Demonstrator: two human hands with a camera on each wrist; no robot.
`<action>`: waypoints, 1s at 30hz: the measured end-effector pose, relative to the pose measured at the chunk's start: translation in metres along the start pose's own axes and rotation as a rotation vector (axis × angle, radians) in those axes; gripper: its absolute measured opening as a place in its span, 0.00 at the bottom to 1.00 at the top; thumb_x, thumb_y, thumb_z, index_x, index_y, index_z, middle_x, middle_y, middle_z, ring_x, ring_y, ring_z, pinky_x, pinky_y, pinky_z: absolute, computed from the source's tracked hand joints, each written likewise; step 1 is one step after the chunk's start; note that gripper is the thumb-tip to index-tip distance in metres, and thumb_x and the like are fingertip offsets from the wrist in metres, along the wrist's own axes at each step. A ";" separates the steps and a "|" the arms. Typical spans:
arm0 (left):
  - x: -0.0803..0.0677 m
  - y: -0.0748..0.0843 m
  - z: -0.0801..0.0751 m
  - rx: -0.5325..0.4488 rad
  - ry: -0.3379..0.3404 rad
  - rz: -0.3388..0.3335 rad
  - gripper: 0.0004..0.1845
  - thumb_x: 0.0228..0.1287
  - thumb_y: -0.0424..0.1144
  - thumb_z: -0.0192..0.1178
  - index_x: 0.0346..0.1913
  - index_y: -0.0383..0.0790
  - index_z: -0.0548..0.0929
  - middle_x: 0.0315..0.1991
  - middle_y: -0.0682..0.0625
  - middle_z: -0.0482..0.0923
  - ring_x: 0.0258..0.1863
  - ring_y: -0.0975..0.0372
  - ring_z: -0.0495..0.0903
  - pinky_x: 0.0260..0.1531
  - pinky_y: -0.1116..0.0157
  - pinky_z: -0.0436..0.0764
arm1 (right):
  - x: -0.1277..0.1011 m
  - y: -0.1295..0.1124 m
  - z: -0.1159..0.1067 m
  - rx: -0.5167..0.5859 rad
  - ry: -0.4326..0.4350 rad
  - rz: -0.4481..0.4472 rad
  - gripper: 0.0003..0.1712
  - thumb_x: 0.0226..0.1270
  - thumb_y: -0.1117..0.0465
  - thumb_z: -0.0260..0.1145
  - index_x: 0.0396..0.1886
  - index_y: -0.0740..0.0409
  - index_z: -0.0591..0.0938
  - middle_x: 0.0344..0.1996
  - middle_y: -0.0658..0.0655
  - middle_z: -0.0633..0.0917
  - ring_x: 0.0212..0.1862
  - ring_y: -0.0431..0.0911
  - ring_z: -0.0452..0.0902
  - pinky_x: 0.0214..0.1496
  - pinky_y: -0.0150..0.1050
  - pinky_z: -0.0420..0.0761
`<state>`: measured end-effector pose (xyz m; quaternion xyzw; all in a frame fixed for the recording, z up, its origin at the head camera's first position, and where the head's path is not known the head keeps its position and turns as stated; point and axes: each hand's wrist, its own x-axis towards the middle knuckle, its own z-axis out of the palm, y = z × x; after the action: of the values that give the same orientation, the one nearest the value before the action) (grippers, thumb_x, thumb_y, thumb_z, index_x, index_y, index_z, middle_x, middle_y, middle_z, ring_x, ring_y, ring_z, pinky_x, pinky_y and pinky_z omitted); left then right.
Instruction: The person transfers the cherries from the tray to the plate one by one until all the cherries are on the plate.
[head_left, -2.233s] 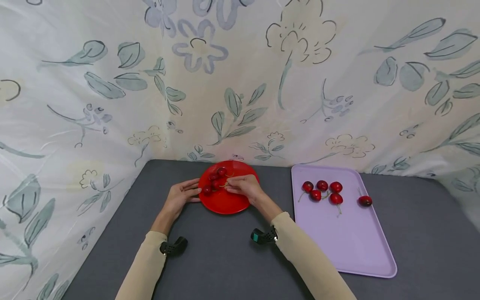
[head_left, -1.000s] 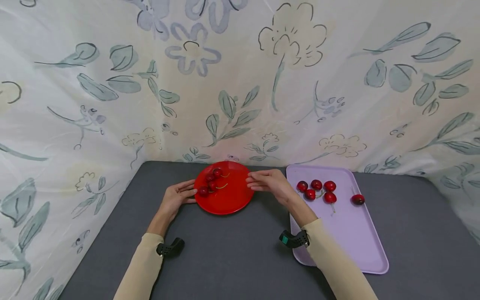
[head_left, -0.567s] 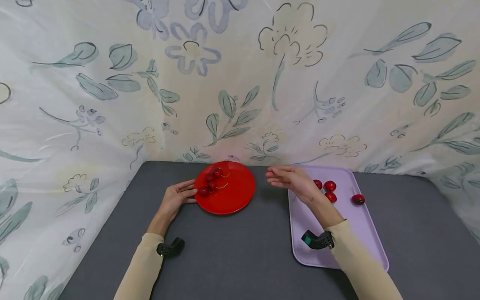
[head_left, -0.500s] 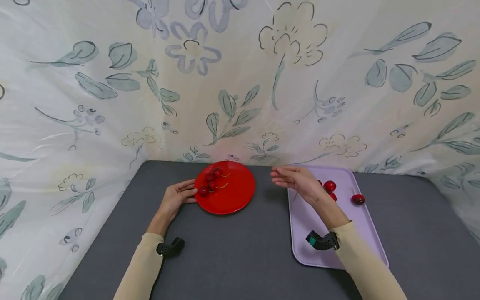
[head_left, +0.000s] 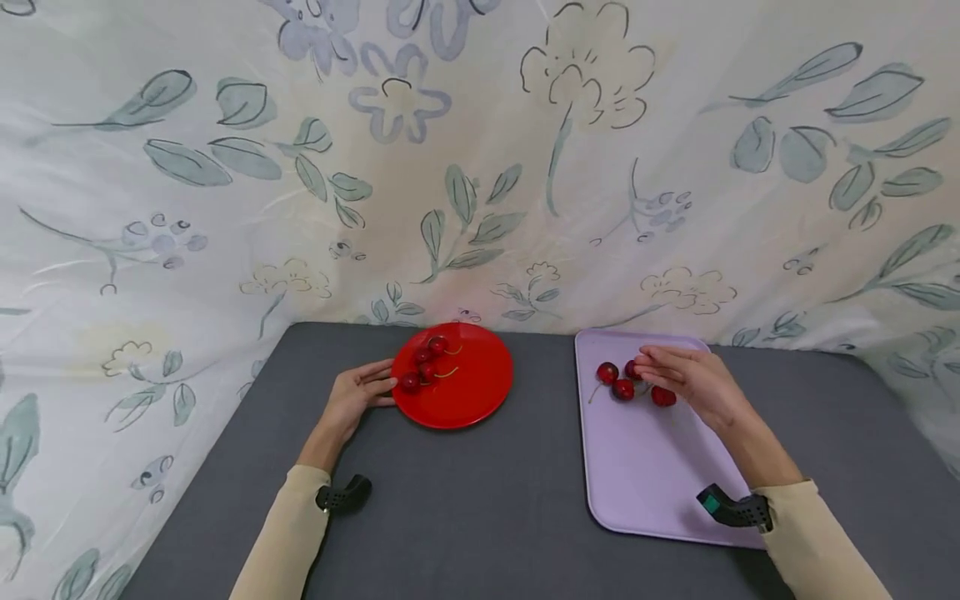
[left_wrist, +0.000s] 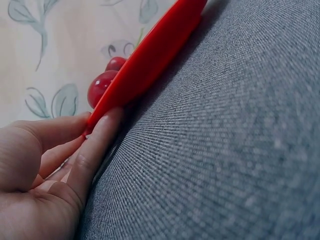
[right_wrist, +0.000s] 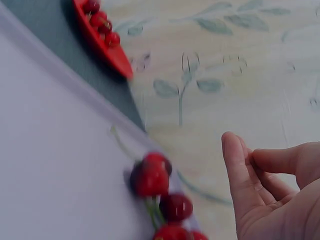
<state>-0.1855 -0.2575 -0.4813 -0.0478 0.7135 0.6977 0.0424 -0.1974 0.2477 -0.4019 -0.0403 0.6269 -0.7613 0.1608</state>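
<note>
A red plate [head_left: 468,392] holds several cherries [head_left: 426,371] with stems, bunched on its left half. My left hand [head_left: 354,398] pinches the plate's left rim; in the left wrist view the red rim sits between thumb and fingers, two cherries [left_wrist: 101,88] visible just above it. Over the upper part of a lilac tray [head_left: 637,479] hovers my right hand [head_left: 696,387], fingers loosely bent, nothing in them. Several cherries [head_left: 622,389] lie on the tray below and left of that hand, which covers part of the group. The right wrist view shows these cherries [right_wrist: 152,175] beside the empty hand.
A dark grey tabletop [head_left: 487,500] carries the plate on the left and the tray on the right, with a gap between. Behind rises a floral cloth [head_left: 480,167], close to the back edges of both.
My right hand has left the plate's cherries and moved right, with nothing held, to above the tray. My left hand has stayed on the plate's rim.
</note>
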 end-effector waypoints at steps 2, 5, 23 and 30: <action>0.001 -0.001 0.000 0.000 -0.001 0.002 0.26 0.67 0.31 0.62 0.67 0.30 0.71 0.62 0.34 0.73 0.44 0.63 0.85 0.40 0.61 0.86 | -0.007 0.002 -0.010 0.032 0.017 0.034 0.12 0.75 0.64 0.58 0.40 0.51 0.88 0.40 0.52 0.89 0.42 0.43 0.87 0.48 0.34 0.84; 0.001 -0.001 0.000 0.000 -0.001 0.004 0.26 0.67 0.31 0.62 0.67 0.30 0.71 0.62 0.35 0.73 0.44 0.62 0.85 0.40 0.61 0.86 | -0.017 0.004 -0.021 0.064 0.056 0.091 0.12 0.75 0.59 0.58 0.39 0.52 0.88 0.39 0.52 0.89 0.41 0.43 0.87 0.47 0.34 0.84; -0.001 0.003 0.001 0.006 0.004 -0.019 0.27 0.68 0.32 0.61 0.68 0.30 0.70 0.63 0.35 0.72 0.45 0.63 0.85 0.41 0.61 0.86 | -0.042 0.030 -0.042 -0.442 0.086 0.402 0.32 0.76 0.46 0.55 0.46 0.78 0.81 0.31 0.57 0.88 0.33 0.46 0.87 0.39 0.38 0.87; -0.002 0.003 0.001 0.005 -0.006 -0.019 0.27 0.68 0.31 0.61 0.68 0.30 0.69 0.64 0.33 0.71 0.45 0.63 0.84 0.42 0.62 0.86 | -0.036 0.035 -0.036 -0.439 0.056 0.397 0.28 0.74 0.49 0.59 0.46 0.74 0.83 0.30 0.57 0.88 0.32 0.46 0.87 0.38 0.37 0.87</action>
<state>-0.1839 -0.2560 -0.4779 -0.0523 0.7147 0.6955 0.0516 -0.1656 0.2864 -0.4377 0.0705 0.7763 -0.5620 0.2766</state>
